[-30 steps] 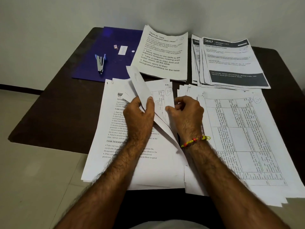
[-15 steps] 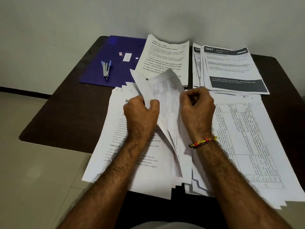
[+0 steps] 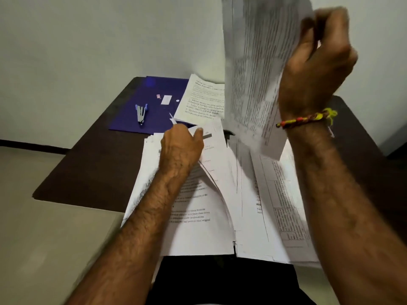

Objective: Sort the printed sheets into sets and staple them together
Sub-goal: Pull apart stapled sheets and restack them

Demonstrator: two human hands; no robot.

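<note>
The right hand [image 3: 317,69] is raised high above the tabletop [image 3: 92,172], with a woven bracelet [image 3: 308,118] on its wrist. Its fingers [image 3: 330,25] are curled round the right edge of a lifted set of sheets [image 3: 253,62], which hangs nearly upright and is motion-blurred; dense tabular print shows on its face. The lower edge of this set reaches down to just above the papers lying on the tabletop.

The left hand [image 3: 180,148] is low, resting on the left pile of sheets [image 3: 191,216]. Its thumb and fingers pinch the upper corner of the top pages, which are bowed up from the rest of the pile. This pile carries printed paragraphs and overhangs the near edge of the tabletop.

To the right of it lies the right pile of sheets [image 3: 282,205], printed with tables, partly covered by the right forearm. The two piles lie side by side, their inner edges touching or overlapping.

At the far side of the tabletop a further printed set [image 3: 202,100] lies flat, its right part hidden behind the lifted set. Just left of it lies a purple folder [image 3: 132,119], with the printed set overlapping its right edge. A stapler [image 3: 141,114] rests on the folder, well apart from both hands. A small white label [image 3: 166,100] is on the folder near its far edge.
</note>
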